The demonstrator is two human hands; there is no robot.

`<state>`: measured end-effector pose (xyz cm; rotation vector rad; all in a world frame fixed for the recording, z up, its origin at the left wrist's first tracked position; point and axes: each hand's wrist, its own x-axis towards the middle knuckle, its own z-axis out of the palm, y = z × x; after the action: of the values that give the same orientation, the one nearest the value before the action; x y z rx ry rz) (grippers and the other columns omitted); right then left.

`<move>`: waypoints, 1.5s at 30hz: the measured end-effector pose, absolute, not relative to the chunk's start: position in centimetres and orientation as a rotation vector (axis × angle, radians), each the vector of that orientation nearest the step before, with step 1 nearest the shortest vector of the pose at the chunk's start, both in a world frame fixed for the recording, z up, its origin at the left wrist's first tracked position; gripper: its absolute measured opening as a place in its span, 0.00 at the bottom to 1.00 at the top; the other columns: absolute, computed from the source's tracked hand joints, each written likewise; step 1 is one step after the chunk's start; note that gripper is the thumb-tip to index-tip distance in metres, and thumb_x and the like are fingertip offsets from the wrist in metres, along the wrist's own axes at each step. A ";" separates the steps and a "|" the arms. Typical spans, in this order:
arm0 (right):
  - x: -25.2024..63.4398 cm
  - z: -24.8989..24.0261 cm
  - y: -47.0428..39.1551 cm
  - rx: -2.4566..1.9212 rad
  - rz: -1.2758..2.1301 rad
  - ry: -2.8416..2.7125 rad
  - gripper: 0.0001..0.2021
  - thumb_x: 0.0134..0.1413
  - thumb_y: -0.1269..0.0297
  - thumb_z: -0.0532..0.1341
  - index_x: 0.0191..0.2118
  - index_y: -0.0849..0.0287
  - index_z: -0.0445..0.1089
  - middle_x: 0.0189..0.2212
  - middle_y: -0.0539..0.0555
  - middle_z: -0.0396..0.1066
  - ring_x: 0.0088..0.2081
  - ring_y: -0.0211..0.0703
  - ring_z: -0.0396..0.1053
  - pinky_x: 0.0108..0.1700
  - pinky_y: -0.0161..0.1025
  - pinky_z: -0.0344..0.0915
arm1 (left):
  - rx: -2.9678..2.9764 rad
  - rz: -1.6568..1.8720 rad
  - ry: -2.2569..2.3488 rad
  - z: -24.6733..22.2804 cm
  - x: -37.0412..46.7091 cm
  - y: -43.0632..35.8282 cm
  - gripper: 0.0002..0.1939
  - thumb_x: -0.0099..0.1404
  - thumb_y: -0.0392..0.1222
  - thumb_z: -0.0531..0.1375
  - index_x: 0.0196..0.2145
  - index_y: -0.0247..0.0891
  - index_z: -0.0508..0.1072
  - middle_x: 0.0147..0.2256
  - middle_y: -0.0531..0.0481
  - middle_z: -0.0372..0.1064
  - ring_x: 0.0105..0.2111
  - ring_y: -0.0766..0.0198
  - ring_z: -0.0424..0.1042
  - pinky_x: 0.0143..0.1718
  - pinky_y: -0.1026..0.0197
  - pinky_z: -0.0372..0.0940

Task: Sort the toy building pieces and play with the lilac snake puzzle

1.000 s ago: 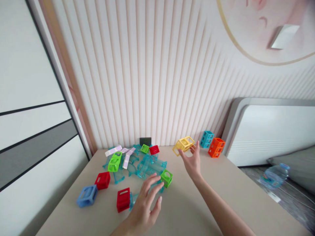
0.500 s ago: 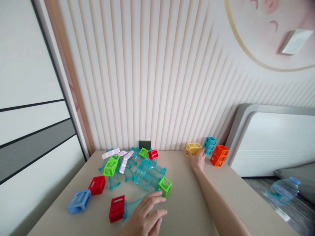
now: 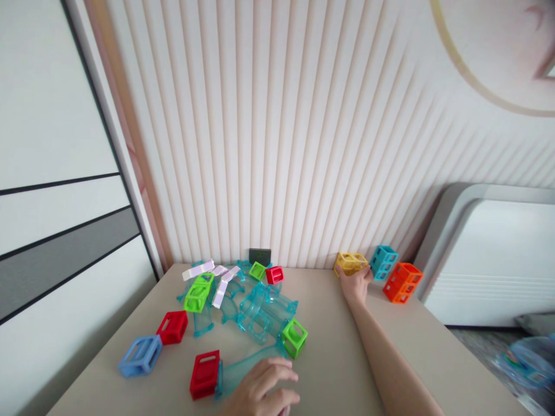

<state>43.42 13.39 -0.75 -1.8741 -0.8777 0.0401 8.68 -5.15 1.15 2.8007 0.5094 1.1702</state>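
My right hand (image 3: 356, 284) reaches to the back of the table. Its thumb and fingers close round a yellow openwork toy block (image 3: 352, 263) by the wall. Just right of that hand stand a teal openwork block (image 3: 384, 262) and an orange one (image 3: 403, 282). At the front, my left hand (image 3: 265, 386) hovers low with bent, slightly parted fingers and nothing visible in it. Beside and partly behind it lies a clear teal track piece (image 3: 245, 370), with a red block (image 3: 205, 374) at its left end and a green block (image 3: 295, 338) at its far end.
Clear teal track pieces (image 3: 264, 312) lie heaped left of centre, with white-and-lilac strips (image 3: 220, 292), a long green block (image 3: 199, 292), a small green block (image 3: 257, 271) and a small red block (image 3: 274, 274). Another red block (image 3: 172, 327) and a blue block (image 3: 140, 355) lie farther left.
The camera view has turned slightly, so the right-hand things sit farther right. My right hand stays at the yellow block. My left hand appears slightly lower in the picture.
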 end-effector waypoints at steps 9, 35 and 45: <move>40.1 -1.2 8.0 -1.756 0.135 -0.967 0.43 0.47 0.47 0.59 0.66 0.68 0.54 0.67 0.74 0.45 0.68 0.69 0.49 0.65 0.59 0.54 | 3.227 0.994 0.393 6.2 5.8 -6.2 0.15 0.69 0.29 0.56 0.51 0.36 0.73 0.46 0.43 0.78 0.53 0.56 0.72 0.62 0.53 0.60; 29.0 2.5 -2.6 -1.297 0.295 -2.095 0.14 0.63 0.60 0.58 0.52 0.53 0.72 0.51 0.58 0.73 0.53 0.50 0.73 0.57 0.45 0.69 | 3.004 0.448 1.395 3.1 4.9 -5.6 0.17 0.70 0.44 0.58 0.55 0.39 0.70 0.53 0.43 0.71 0.53 0.50 0.70 0.60 0.44 0.61; 29.2 2.7 -2.4 -1.352 0.398 -2.165 0.18 0.61 0.66 0.58 0.56 0.51 0.69 0.54 0.56 0.73 0.52 0.49 0.74 0.56 0.44 0.69 | 2.985 0.464 1.384 3.0 4.6 -5.6 0.17 0.70 0.44 0.58 0.55 0.41 0.69 0.54 0.45 0.71 0.52 0.51 0.71 0.57 0.45 0.63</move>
<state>29.17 -2.38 2.67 -1.3521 -2.1652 0.3979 4.64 -5.56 3.03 2.9851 1.3837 0.4637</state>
